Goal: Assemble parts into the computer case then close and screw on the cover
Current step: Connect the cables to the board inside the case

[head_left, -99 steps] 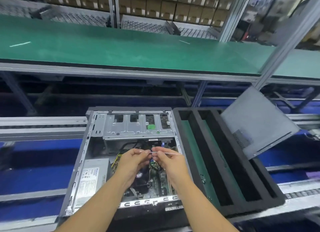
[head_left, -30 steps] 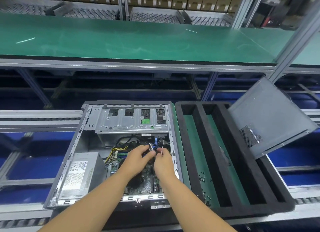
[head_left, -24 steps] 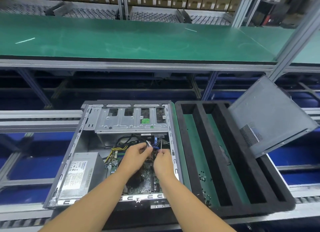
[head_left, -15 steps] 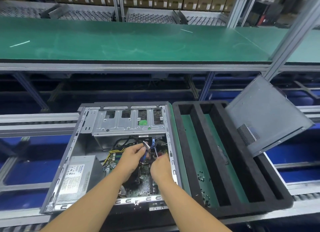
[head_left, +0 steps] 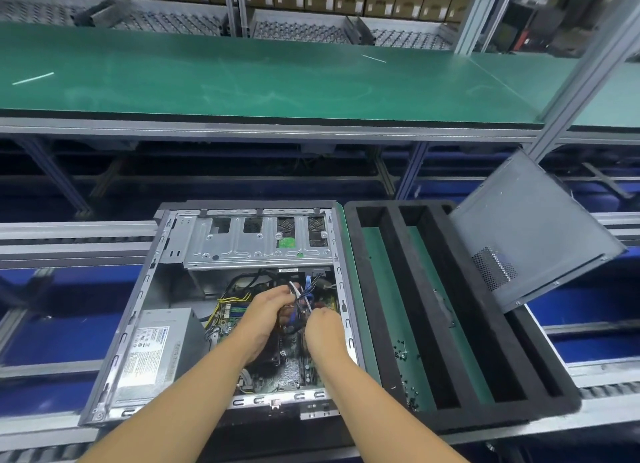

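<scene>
Head camera, looking down at a factory workbench. An open grey metal computer case (head_left: 133, 310) lies on its side just in front of the person, at lower centre of the frame. Inside it are a silver drive cage (head_left: 256, 244) at the far end, a silver boxed power supply (head_left: 156, 351) at near left, and a green motherboard (head_left: 294, 369).

Both hands are close together over the board. The left hand (head_left: 266, 310) grips a bundle of black, blue and white wires (head_left: 299, 294). The right hand (head_left: 323, 327) is curled, pinching a thin white strip (head_left: 307, 303) at that bundle.

Touching the case on the right is a black foam tray (head_left: 485, 416) with a green floor and small dark screws (head_left: 403, 351). A dark grey metal cover panel (head_left: 530, 227) leans tilted on its far right corner. Beyond is a green matted bench (head_left: 242, 81).
</scene>
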`<state>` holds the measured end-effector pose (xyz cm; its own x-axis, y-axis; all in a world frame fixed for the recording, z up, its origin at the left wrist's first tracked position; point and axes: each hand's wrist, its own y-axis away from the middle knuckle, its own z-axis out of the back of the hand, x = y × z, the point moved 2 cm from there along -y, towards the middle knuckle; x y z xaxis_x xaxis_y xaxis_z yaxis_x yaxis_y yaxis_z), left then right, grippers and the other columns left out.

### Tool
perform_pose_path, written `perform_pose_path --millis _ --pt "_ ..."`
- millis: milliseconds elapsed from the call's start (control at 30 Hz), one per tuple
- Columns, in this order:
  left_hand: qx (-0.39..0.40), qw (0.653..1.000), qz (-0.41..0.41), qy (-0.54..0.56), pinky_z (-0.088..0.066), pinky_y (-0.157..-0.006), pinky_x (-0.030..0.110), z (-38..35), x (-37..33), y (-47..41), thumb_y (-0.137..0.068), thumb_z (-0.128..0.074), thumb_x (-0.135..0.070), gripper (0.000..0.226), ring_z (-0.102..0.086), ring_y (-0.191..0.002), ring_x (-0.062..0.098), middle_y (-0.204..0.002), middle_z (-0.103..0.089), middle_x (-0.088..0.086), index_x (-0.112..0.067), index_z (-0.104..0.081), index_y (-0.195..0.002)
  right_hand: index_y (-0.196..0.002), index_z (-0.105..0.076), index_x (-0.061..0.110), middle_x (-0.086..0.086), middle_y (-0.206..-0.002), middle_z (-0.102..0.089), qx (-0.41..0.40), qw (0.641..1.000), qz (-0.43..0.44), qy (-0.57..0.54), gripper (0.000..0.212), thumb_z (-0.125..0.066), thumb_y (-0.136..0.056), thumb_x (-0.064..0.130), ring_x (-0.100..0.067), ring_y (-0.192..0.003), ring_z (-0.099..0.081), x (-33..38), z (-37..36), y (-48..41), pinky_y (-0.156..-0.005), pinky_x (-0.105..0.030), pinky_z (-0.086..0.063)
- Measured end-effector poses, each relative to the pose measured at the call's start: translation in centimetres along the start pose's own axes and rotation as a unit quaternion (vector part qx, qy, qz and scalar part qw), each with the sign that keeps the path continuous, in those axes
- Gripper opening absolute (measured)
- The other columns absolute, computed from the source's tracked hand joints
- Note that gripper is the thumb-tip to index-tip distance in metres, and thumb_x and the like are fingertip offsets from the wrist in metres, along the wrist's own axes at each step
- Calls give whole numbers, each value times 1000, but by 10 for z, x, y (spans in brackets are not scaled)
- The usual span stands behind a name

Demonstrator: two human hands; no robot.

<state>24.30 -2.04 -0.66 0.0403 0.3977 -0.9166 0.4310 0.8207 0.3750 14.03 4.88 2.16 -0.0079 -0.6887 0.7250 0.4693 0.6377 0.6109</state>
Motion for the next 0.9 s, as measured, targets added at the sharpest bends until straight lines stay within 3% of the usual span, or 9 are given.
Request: perform_pose_path --millis 133,233,333,467,600,667,767,833,900 --pt "-16 998 -23 -64 -55 -70 26 2 -1 3 -93 -64 -39 13 -66 -73 11 -90 -74 -6 -39 -77 -91 -128 -53 -6 -2 -79 -47 8 999 -23 28 30 -35 -107 4 -17 -73 -52 -5 -1 1 -52 -21 -34" --pt "-26 994 -42 -101 -57 -79 38 4 0 3 -92 -66 -22 15 -65 -77 15 -83 -73 0 -32 -76 -88 -128 -57 -3 -5 -87 -51 -14 1000 -8 2 29 -41 -106 7 -9 -75 -53 -8 -3 -2 -50 -19 -37" --pt "-45 996 -22 -68 -58 -68 31 3 0 0 -93 -62 -10 17 -70 -79 14 -87 -77 4 -18 -70 -106 -132 -50 -7 -11 -99 -55 -18 1000 -16 12 32 -36 -106 7 -18 -76 -53 -8 -1 -1 -64 -27 -41" --pt "-81 996 21 -17 -50 -52 21 4 3 -7 -92 -52 0 13 -72 -71 21 -85 -76 14 -9 -52 -101 -129 -52 -6 -6 -82 -53 -15 1000 -9 -15 32 -35 -106 8 -14 -64 -46 -4 -2 1 -51 -25 -34" --pt "-100 994 14 -34 -52 -61 27 7 7 -10 -90 -60 1 15 -71 -68 16 -80 -75 14 -8 -49 -94 -118 -55 1 -3 -74 -49 -9 1000 -9 -18 25 -34 -106 8 -11 -55 -39 1 0 6 -42 -20 -31" --pt "-108 992 9 -65 -49 -65 29 9 8 -9 -86 -65 -7 14 -69 -69 16 -78 -74 12 -12 -54 -93 -111 -55 5 -2 -73 -48 3 1000 -2 -29 22 -34 -106 10 -12 -57 -39 1 0 6 -48 -23 -32" --pt "-109 990 16 -83 -48 -66 33 10 8 -6 -81 -66 -12 18 -68 -70 21 -73 -74 11 -15 -57 -97 -119 -54 4 -5 -88 -54 8 999 7 -39 24 -34 -105 8 -15 -71 -46 -2 0 7 -60 -28 -38" --pt "-114 993 19 -27 -52 -60 33 10 7 -6 -85 -68 -5 18 -70 -67 21 -80 -75 13 -12 -56 -96 -128 -50 -1 -6 -97 -54 1 1000 17 -20 27 -37 -105 6 -19 -82 -52 -7 0 3 -67 -28 -42" --pt "-108 994 26 14 -52 -53 29 9 5 -6 -88 -65 -1 17 -73 -70 23 -85 -76 13 -11 -53 -96 -141 -40 -3 -5 -94 -53 16 1000 -12 22 36 -37 -106 5 -18 -79 -52 -6 -1 5 -60 -24 -40"
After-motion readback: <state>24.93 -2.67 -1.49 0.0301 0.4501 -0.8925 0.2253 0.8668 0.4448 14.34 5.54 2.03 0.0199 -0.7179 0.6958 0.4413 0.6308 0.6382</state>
